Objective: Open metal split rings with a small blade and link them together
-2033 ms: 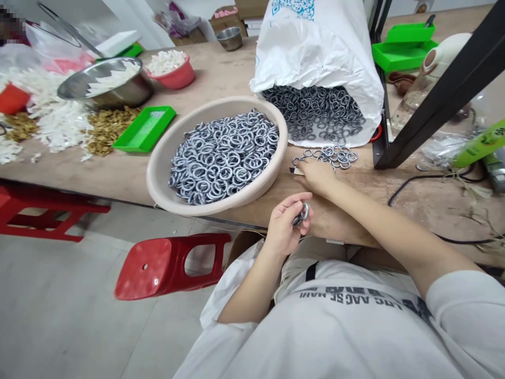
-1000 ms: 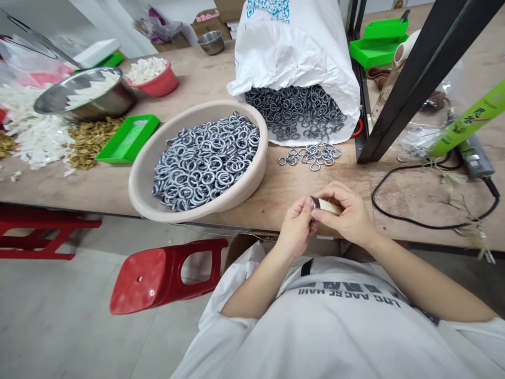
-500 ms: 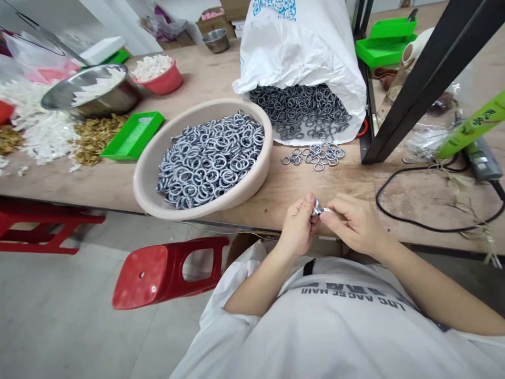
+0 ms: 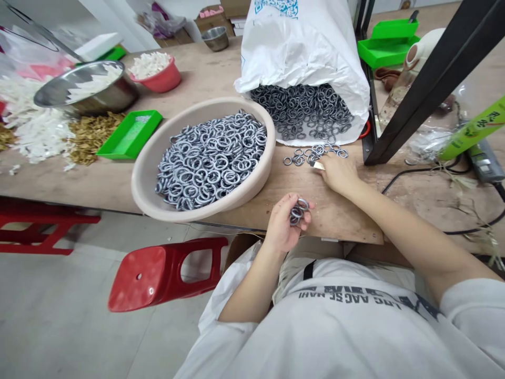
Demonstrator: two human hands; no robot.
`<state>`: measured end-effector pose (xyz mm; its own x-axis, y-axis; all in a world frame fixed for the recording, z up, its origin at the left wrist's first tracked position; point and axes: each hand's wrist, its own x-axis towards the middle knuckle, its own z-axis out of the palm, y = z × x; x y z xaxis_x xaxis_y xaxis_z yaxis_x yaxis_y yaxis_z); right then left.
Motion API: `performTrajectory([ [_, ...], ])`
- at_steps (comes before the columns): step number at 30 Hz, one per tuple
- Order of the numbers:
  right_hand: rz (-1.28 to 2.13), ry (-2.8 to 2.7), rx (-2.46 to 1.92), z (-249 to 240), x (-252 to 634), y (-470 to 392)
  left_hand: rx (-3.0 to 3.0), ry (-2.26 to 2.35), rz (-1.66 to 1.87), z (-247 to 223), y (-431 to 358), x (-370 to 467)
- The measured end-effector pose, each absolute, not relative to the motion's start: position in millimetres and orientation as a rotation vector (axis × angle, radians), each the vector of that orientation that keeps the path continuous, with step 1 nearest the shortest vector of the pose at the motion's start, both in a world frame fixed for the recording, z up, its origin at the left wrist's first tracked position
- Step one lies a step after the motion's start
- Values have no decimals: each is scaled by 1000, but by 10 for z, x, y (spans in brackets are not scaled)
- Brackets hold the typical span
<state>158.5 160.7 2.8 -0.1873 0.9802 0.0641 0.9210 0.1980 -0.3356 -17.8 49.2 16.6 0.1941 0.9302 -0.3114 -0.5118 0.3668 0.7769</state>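
My left hand is curled around several grey metal rings near the table's front edge. Beyond it, my right hand reaches to a small loose pile of rings on the wood. A small flat tool, pale with a dark tip, juts from the right fingers; its exact kind is unclear. Those fingertips partly cover the pile, so whether they grip a ring is hidden. To the left stands a beige basin heaped with silvery rings. Behind the pile, a white sack lies open with darker rings in its mouth.
A black metal post rises at right, near a cable and a lime-green packet. At left are a green tray, a steel bowl and a pink bowl of white pieces. A red stool stands below.
My hands have moved apart. The right one went forward to the loose rings, taking the small pale tool along, while the left turned up and shows the rings in its palm.
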Motion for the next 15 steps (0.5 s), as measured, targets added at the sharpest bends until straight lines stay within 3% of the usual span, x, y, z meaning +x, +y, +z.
performTrajectory([
  [5, 1279, -1636, -1284, 158, 1508, 1138, 555, 915, 1129, 83, 571, -104],
  [7, 1501, -1345, -1152, 200, 1461, 855, 637, 964, 1164, 39, 545, 15],
  [10, 1486, -1147, -1132, 192, 1388, 547, 792, 999, 1225, 8, 467, 170],
  [15, 1141, -1298, -1207, 111, 1402, 421, 858, 1033, 1315, 85, 376, 234],
])
